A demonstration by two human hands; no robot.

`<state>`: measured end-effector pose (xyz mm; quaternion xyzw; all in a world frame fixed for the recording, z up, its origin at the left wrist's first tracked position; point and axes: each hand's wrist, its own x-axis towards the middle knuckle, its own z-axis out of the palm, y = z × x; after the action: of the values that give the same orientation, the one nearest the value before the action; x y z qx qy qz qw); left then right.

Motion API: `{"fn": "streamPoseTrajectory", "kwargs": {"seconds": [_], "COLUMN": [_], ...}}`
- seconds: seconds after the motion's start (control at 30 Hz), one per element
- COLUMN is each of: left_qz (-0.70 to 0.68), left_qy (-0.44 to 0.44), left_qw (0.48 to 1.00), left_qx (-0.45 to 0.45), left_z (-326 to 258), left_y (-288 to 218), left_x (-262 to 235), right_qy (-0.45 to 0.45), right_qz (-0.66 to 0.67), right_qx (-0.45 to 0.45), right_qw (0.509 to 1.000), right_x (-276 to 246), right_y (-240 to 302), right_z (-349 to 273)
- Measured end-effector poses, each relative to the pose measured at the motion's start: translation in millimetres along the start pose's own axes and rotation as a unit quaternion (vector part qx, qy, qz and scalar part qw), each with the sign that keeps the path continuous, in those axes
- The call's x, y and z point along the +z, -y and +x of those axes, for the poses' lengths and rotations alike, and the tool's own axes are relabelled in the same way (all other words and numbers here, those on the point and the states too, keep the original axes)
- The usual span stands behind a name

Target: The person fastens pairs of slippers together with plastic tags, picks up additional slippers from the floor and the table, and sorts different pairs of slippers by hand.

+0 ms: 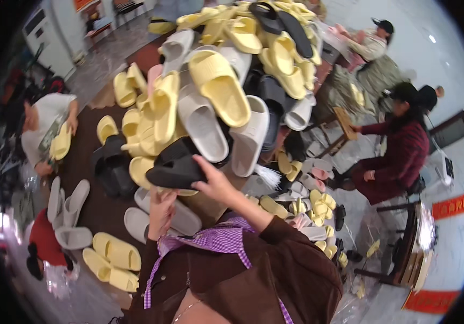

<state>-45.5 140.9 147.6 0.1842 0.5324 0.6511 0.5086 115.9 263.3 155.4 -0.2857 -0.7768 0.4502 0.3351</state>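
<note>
Both hands, left hand (162, 211) and right hand (216, 181), hold a black slipper (175, 170).

Single fisheye view from head height, facing down and forward over person's own chest and forearms, close to slipper pile (226, 81) (fills upper centre); edges bend, dark rim; seated co-workers at left and right margins.
</note>
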Motion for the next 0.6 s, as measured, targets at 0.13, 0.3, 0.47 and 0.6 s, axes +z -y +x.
{"fn": "streamPoseTrajectory", "kwargs": {"seconds": [0.13, 0.3, 0.47, 0.6], "left_qz": [-0.08, -0.06, 0.003, -0.016], "left_qy": [0.011, 0.032, 0.005, 0.078], "left_qw": [0.997, 0.997, 0.999, 0.991], "left_qx": [-0.019, -0.036, -0.049, -0.11], "left_z": [3, 5, 2, 15], "left_y": [-6, 3, 9, 24], "left_x": [-9, -20, -23, -41], "right_qy": [0.021, 0.054, 0.063, 0.051], "right_qz": [0.011, 0.002, 0.003, 0.019], "right_qx": [-0.017, -0.003, -0.033, -0.032], "right_qw": [1.0, 0.999, 0.997, 0.998], "right_x": [-2, -17, -13, 3], "right_y": [7, 9, 11, 13], "right_z": [-2, -3, -3, -3]}}
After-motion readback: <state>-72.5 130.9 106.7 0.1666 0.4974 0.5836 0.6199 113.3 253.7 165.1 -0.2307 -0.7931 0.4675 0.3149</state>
